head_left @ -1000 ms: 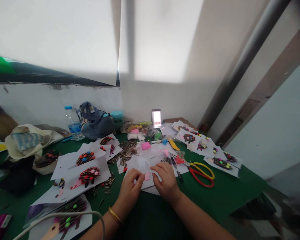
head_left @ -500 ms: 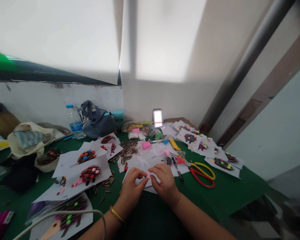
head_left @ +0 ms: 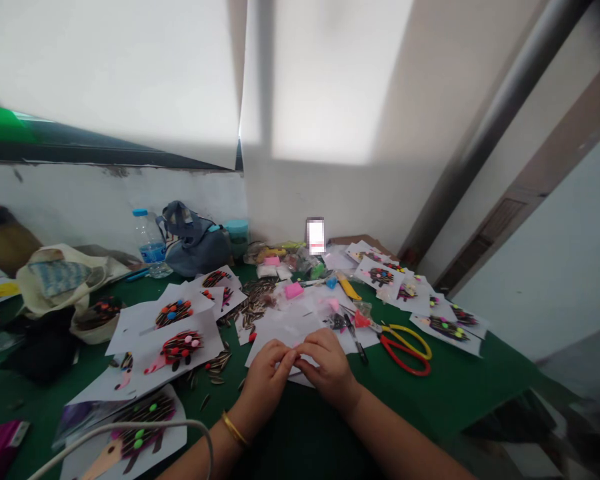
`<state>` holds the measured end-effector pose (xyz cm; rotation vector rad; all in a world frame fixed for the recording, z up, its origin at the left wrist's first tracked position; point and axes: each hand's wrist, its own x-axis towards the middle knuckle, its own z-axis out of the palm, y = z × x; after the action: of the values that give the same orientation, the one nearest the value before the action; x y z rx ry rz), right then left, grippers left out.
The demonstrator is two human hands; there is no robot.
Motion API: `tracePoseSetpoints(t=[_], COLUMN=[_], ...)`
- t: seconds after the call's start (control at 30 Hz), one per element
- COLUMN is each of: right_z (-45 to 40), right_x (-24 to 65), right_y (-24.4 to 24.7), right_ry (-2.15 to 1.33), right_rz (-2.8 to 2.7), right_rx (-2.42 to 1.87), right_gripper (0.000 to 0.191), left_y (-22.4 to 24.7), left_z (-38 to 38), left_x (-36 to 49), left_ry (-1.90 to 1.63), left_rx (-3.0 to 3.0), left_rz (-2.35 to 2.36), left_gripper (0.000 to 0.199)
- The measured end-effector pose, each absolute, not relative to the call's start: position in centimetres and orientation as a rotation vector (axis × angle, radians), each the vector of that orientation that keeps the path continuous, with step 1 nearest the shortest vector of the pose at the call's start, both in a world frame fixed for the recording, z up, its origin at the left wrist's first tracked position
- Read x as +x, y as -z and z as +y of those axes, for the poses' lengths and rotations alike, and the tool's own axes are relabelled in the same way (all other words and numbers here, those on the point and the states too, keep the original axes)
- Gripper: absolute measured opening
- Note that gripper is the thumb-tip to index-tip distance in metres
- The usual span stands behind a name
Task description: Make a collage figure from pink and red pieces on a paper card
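Over the front edge of a white paper sheet [head_left: 280,327], my left hand [head_left: 269,372] and my right hand [head_left: 326,368] meet at the fingertips. Both are closed in a pinch around a small bit of pink modelling clay, now almost wholly hidden by the fingers. A bright pink clay block [head_left: 294,291] lies behind them, with a paler pink lump [head_left: 331,304] to its right. Close to my right hand are a black pen [head_left: 356,339] and scissors [head_left: 405,350] with red and yellow handles. Sunflower seeds [head_left: 255,300] are heaped beyond my left hand.
Seed hedgehog pictures [head_left: 181,347] on paper cover the left, with more hedgehog pictures [head_left: 445,328] on the right. A water bottle [head_left: 151,243], blue bag [head_left: 195,240] and phone [head_left: 316,236] stand at the back. A pale cable [head_left: 170,423] crosses the front left.
My fingertips have closed tighter together, so the pink clay that showed between them is now mostly covered. The things on the table have stayed put.
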<state>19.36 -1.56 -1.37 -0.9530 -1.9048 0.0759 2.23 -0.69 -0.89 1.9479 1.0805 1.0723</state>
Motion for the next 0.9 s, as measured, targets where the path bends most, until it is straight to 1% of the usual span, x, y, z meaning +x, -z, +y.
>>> tracePoseSetpoints(t=[0.5, 0.6, 0.73, 0.9], right_z=[-1.1, -0.4, 0.6, 1.0], right_x=[19.6, 20.1, 20.8, 20.6], right_y=[1.6, 2.2, 3.0, 3.5], right_ry=[-0.218, -0.203, -0.169, -0.129], right_rz=[-1.873, -1.818, -1.897, -2.070], right_rx=[-0.924, -1.040, -1.261, -1.442], right_gripper=[0.010, 0.011, 0.010, 0.013], left_y=[1.3, 1.0, 0.4, 0.5], left_z=[-0.5, -0.3, -0.1, -0.3], left_x=[2.2, 1.8, 1.4, 1.6], left_ry=[-0.982, -0.945, -0.795, -0.598], left_rx=[1.975, 2.058, 2.259, 2.373], left_rz=[1.060, 1.196, 1.422, 1.558], left_gripper=[0.042, 0.040, 0.027, 0.025])
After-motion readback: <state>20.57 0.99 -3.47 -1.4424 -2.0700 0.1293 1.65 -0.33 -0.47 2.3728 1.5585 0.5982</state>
